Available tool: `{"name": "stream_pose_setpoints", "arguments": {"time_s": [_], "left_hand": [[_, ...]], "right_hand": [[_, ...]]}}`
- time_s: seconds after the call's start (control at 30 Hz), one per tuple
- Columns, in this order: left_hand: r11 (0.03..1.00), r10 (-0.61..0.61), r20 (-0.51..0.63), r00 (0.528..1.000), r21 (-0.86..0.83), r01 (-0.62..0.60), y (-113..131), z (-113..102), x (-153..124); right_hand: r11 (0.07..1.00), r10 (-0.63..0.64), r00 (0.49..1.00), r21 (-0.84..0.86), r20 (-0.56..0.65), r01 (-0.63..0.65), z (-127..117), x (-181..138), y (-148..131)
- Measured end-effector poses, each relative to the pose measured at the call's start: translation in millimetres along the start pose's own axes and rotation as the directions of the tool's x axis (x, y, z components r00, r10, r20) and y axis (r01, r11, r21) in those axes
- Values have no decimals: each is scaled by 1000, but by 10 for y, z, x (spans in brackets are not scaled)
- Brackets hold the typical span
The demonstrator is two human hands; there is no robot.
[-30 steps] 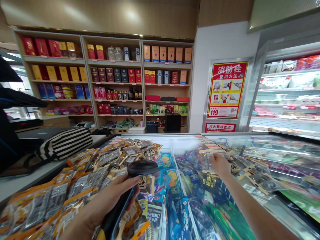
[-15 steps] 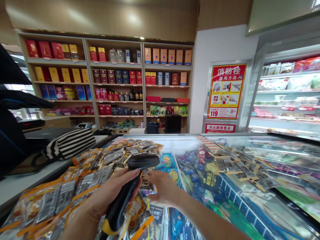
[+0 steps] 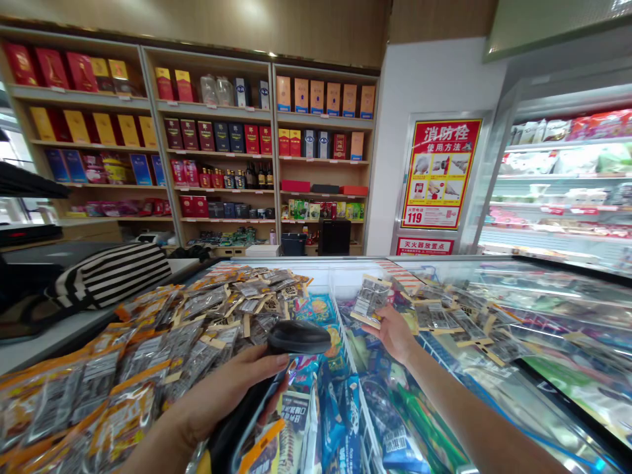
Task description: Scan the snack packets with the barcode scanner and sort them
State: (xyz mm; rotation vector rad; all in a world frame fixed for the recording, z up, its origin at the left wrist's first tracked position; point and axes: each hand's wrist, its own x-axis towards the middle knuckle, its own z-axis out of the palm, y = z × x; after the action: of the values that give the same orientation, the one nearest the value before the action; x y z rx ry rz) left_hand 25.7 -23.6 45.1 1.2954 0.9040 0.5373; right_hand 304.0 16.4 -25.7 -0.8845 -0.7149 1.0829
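Note:
My left hand (image 3: 222, 398) is closed around the handle of a black barcode scanner (image 3: 296, 337), whose head points right over an open chest freezer (image 3: 345, 276). My right hand (image 3: 395, 332) reaches out over the freezer and pinches a small snack packet (image 3: 369, 300) with a tan edge and a grey clear window, lifted above the frozen goods. A heap of similar orange and grey snack packets (image 3: 162, 336) lies on the left side of the freezer top. More such packets (image 3: 459, 316) are spread on the glass lid to the right.
A striped bag (image 3: 108, 276) rests on the counter at left. Wooden shelves (image 3: 222, 151) with boxed goods and bottles fill the back wall. A red fire-hydrant poster (image 3: 441, 172) hangs beside an open chiller (image 3: 563, 184) at right. Blue frozen packs (image 3: 340, 408) fill the freezer baskets.
My right hand went from the packets on the glass lid to near the scanner, then out again, and now holds one packet up. The left hand kept hold of the scanner.

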Motion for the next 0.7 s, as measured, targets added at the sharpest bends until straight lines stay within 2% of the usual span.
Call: {"name": "stream_pose_setpoints", "arguments": {"time_s": [0.1, 0.2, 0.33, 0.43, 0.5, 0.6, 0.7], "left_hand": [[1000, -1, 27, 1000, -5, 1, -35, 57, 29], [1000, -9, 58, 998, -25, 10, -41, 75, 29], [1000, -9, 96, 995, -28, 12, -32, 50, 16], [1000, 13, 99, 995, -19, -11, -41, 22, 21], [999, 14, 98, 995, -31, -11, -49, 11, 28], [1000, 3, 108, 994, -28, 0, -51, 8, 30], [1000, 2, 79, 997, -6, -1, -44, 19, 19]], "right_hand": [[1000, 8, 999, 24, -52, -7, 15, 35, 24], [999, -22, 999, -49, -34, 21, 24, 53, 41], [959, -29, 998, -280, 56, 43, 17, -3, -76], [882, 81, 983, -471, 165, 7, -22, -56, -266], [852, 119, 975, -524, 187, -4, -81, -62, -394], [813, 22, 996, -582, 83, 31, -194, -18, -544], [688, -203, 978, -705, 38, 170, -266, 44, -617]]}}
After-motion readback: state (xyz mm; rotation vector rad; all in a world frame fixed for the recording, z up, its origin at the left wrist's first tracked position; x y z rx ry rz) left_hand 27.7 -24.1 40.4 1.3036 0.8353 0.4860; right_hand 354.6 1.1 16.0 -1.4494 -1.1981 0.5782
